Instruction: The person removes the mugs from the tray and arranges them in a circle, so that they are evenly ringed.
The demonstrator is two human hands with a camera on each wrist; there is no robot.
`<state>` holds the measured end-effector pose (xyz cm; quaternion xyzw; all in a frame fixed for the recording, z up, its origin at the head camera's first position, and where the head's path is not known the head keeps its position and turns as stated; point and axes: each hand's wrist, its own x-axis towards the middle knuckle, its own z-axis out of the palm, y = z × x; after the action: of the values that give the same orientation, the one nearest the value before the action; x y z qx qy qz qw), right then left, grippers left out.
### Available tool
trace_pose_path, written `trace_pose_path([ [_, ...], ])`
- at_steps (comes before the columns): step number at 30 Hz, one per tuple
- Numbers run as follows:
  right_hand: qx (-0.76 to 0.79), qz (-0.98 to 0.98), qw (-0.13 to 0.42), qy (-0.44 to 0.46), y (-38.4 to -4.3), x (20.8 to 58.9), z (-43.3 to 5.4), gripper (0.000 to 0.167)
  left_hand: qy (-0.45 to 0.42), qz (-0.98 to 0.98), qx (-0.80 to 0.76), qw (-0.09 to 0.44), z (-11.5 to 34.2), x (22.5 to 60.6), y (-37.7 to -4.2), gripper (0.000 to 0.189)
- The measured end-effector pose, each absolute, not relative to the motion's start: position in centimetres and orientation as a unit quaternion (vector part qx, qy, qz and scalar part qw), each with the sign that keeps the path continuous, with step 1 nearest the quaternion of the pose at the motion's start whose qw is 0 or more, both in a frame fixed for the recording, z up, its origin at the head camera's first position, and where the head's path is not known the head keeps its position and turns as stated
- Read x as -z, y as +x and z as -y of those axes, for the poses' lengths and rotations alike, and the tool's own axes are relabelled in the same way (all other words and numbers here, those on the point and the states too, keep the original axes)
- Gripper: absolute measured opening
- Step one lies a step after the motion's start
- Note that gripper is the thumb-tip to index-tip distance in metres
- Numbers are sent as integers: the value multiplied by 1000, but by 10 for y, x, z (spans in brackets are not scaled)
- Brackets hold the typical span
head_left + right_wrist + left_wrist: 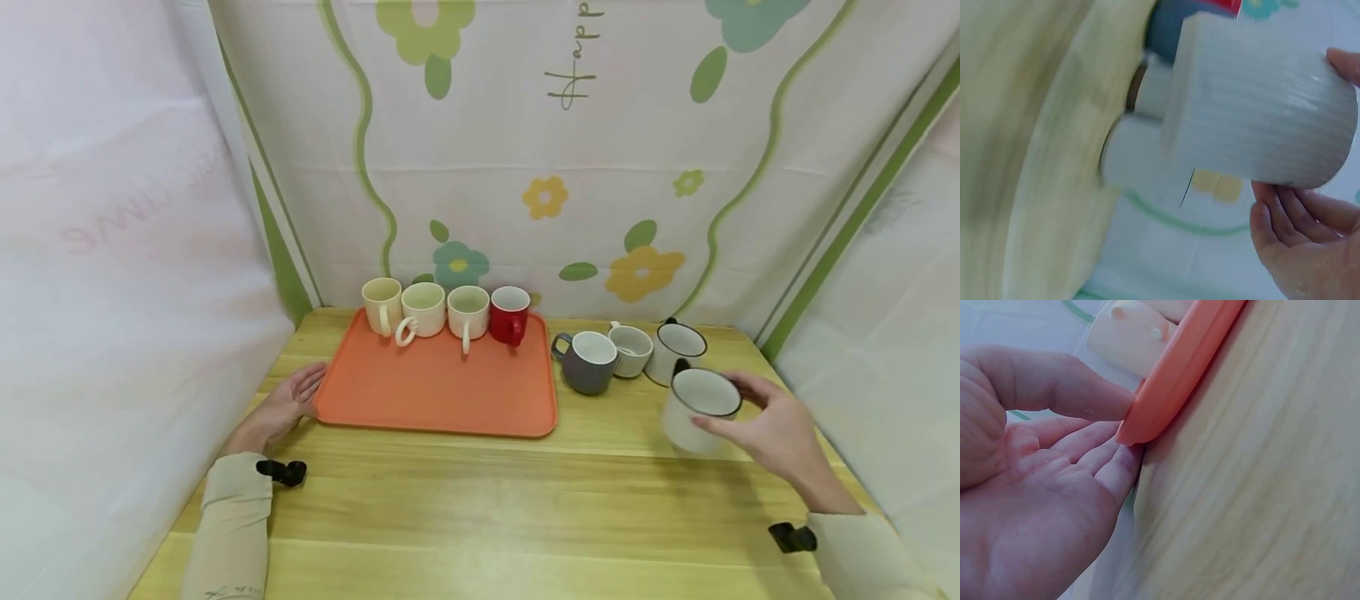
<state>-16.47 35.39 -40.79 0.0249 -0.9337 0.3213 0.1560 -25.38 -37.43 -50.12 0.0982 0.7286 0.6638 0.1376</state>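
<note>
At the left edge of the orange tray [442,392], my left hand [281,408] holds the rim near its front corner. In the left wrist view, the thumb [1085,390] lies against the tray rim [1175,381], with the other fingers along its outer side. My right hand [780,429] grips a white mug [693,425] with a dark rim, above the table's right side. Its thumb and fingers span the mug near the top, and its dark handle points away. The ribbed side of this mug [1260,100] fills much of the right wrist view.
Along the tray's back stand a pale yellow mug [381,304], two cream mugs [423,308] and a red mug [508,312]. Right of the tray are a grey mug [588,371], a small white cup [632,354] and another dark-rimmed white mug [667,358]. Printed cloth [480,192] encloses the table.
</note>
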Motion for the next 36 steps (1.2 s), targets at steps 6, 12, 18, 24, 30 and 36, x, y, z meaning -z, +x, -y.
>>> trace_pose_path([
  [6,-321,920,212,-69,-185,412,-383,71,105,-726,-666,135,374,501,-254,106],
  [12,-355,887,243,-170,-205,425,-391,82,97,-730,-663,138,374,502,-255,106],
  [18,-386,858,256,-221,-227,438,-397,77,92,-739,-652,141,375,503,-252,104],
  [24,-374,869,220,-237,-237,449,-402,82,98,-733,-659,138,374,503,-252,103],
  [30,-373,868,217,-245,-242,459,-401,88,87,-738,-655,137,373,502,-252,103],
  [36,-384,866,204,-247,-241,463,-396,96,101,-733,-658,135,375,502,-251,103],
])
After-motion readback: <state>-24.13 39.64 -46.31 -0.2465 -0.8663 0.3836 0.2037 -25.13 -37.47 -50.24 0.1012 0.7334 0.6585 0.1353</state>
